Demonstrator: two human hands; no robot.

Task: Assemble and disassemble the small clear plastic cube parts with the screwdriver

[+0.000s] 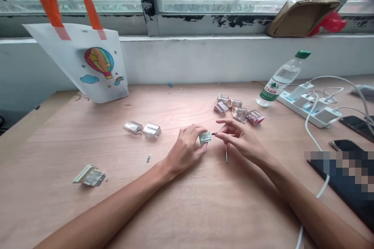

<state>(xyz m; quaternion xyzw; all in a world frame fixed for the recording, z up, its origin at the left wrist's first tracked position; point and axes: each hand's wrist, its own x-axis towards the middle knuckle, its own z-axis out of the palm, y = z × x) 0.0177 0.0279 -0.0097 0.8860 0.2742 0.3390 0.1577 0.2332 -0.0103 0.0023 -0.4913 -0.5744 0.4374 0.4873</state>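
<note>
My left hand (188,144) pinches a small translucent green block (205,138), which looks like a pencil sharpener, just above the table. Close on its right, my right hand (238,134) holds a small dark flat piece (214,134) between thumb and forefinger, its end pointing at the block. A thin metal rod (226,155), like a screwdriver shaft, sticks down from under the curled fingers of that hand. Two clear sharpener-like blocks (152,130) lie left of my left hand. Nearer me is a tiny metal piece (149,158).
Several clear and pink blocks (239,113) are grouped beyond my right hand. A small plastic bag (91,175) lies at left. Around the table stand a white tote bag (102,66), a water bottle (279,79) and a power strip (306,111); a white cable (314,134) and phones (347,146) are at right.
</note>
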